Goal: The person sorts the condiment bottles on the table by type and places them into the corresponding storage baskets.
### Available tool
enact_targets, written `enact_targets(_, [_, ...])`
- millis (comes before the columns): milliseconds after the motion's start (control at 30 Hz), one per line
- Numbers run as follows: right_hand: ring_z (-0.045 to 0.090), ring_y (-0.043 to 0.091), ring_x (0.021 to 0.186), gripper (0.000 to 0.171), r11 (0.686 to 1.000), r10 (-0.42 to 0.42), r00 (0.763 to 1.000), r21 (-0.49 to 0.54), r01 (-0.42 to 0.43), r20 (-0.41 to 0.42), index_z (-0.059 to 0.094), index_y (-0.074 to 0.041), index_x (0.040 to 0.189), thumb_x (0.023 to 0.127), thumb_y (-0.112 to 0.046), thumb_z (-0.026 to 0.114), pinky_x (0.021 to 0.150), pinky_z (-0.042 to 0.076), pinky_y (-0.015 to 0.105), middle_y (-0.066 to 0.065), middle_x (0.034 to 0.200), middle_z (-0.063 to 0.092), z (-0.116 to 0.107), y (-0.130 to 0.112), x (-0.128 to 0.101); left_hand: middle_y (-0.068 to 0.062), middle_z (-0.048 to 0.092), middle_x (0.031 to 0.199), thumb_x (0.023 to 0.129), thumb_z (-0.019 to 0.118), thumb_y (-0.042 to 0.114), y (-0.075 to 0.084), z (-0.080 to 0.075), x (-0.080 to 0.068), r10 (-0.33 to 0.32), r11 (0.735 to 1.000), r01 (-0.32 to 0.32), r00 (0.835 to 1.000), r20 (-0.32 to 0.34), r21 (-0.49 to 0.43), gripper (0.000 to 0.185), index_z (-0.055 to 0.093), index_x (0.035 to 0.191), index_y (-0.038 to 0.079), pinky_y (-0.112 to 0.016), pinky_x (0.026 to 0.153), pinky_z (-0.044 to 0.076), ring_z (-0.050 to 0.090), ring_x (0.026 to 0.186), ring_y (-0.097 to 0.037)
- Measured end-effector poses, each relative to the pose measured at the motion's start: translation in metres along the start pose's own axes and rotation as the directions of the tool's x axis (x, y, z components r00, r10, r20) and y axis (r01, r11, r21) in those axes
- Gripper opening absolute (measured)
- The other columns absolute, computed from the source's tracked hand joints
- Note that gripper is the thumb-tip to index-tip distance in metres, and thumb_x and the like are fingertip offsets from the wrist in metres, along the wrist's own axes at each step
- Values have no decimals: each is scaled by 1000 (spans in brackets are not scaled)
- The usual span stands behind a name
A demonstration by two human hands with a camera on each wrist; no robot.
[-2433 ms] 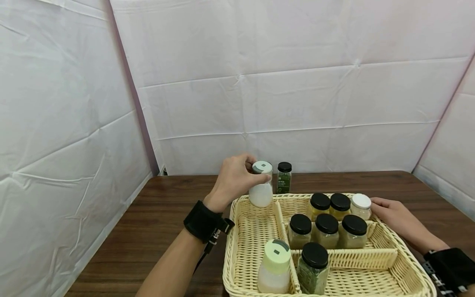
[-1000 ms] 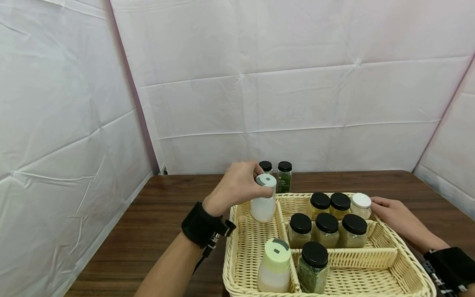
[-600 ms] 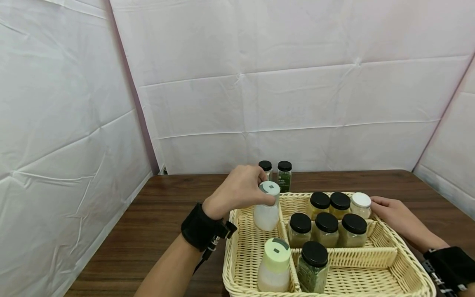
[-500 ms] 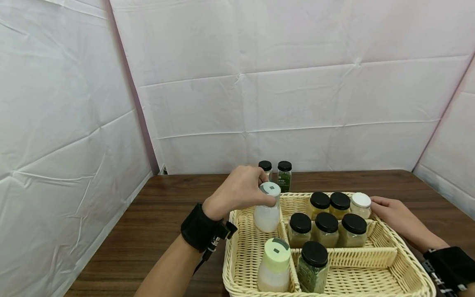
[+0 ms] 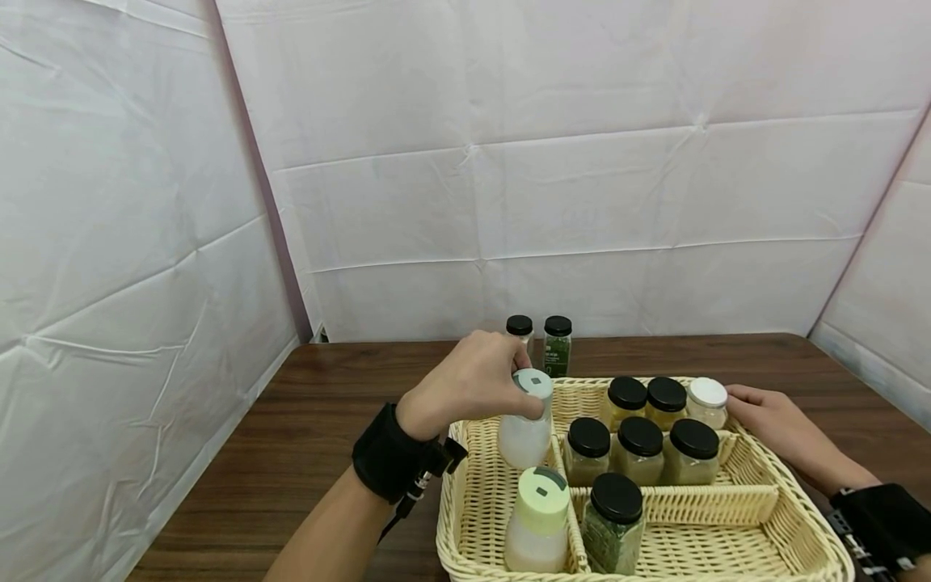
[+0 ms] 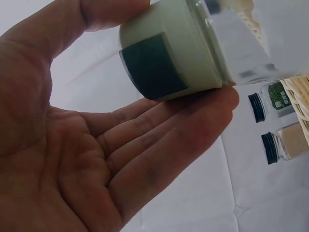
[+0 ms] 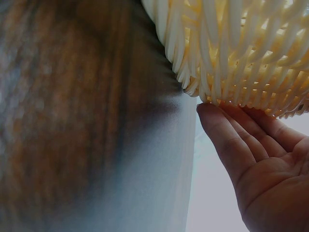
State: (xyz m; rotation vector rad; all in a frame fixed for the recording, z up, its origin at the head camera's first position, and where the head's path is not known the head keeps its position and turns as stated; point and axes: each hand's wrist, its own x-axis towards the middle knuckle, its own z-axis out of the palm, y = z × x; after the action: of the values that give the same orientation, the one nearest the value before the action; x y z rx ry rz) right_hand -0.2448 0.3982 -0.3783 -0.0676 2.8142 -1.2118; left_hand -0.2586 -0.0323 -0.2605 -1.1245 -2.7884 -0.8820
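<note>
Left hand: the left hand (image 5: 473, 380) gripped the bottle (image 5: 525, 424) by its pale green cap (image 6: 166, 53), thumb and fingertips curled round the rim; a top grip kept the fingers clear of the basket walls.
Bottle: upright, at centre frame in the head view, in the far end of the basket's (image 5: 756, 505) left compartment; whether its base touched the weave could not be told.
Right hand: the right hand (image 5: 781, 428) lay with fingers straight and together against the basket's outer right wall, fingertips (image 7: 217, 121) touching the weave, holding nothing; probably steadying it.
Nearest neighbour: a second green-capped bottle (image 5: 538, 521) stood just in front in the same compartment.
Other compartments: black-lidded jars (image 5: 640, 449) and one white-lidded jar (image 5: 707, 402) crowded the right of the divider (image 5: 556, 453).
Beyond the basket: two small black-capped bottles (image 5: 557, 346) on the table (image 5: 320, 420), behind the hand.
</note>
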Motion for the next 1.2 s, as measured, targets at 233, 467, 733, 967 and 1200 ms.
enact_targets(233, [34, 63, 141, 84, 1000, 2, 1000, 13, -2, 7, 29, 13, 159, 113, -57, 34, 104, 41, 67, 43, 156, 34, 1, -2, -2, 1, 65, 80, 84, 85, 16, 6, -1, -4, -4, 1000, 4, 999, 32, 1, 18, 69, 91, 12, -26, 62, 45, 57, 66, -14])
enact_targets(467, [39, 62, 138, 82, 1000, -5, 1000, -3, 5, -1, 33, 10, 159, 113, -57, 35, 102, 45, 65, 41, 154, 39, 1, -2, -2, 2, 63, 77, 84, 85, 16, 9, -1, -5, -4, 999, 3, 999, 48, 33, 17, 69, 86, 13, -24, 60, 41, 53, 64, -12])
enact_targets(733, [37, 63, 138, 79, 1000, 11, 1000, -28, -11, -5, 33, 13, 158, 115, -53, 32, 101, 44, 66, 44, 153, 37, -1, 1, 1, 5, 58, 70, 83, 85, 15, 11, 0, -8, 23, 999, -25, 997, 72, 26, 17, 68, 81, 12, -23, 59, 38, 48, 60, -10])
enact_targets(967, [37, 63, 139, 83, 1000, 15, 1000, -14, -14, 6, 32, 11, 159, 113, -58, 33, 102, 43, 66, 42, 154, 37, -1, 0, 0, 9, 40, 63, 82, 83, 15, 11, 0, -10, 50, 997, -55, 995, 86, 55, 30, 56, 69, 16, -25, 58, 30, 34, 56, -8])
enact_targets(1200, [40, 61, 138, 83, 1000, 15, 1000, -25, -15, 5, 35, 9, 159, 112, -60, 33, 101, 45, 64, 41, 153, 40, -1, -2, 0, 8, 42, 62, 83, 83, 14, 11, 0, -10, 44, 998, -50, 993, 110, 48, 28, 58, 71, 16, -25, 60, 30, 35, 57, -9])
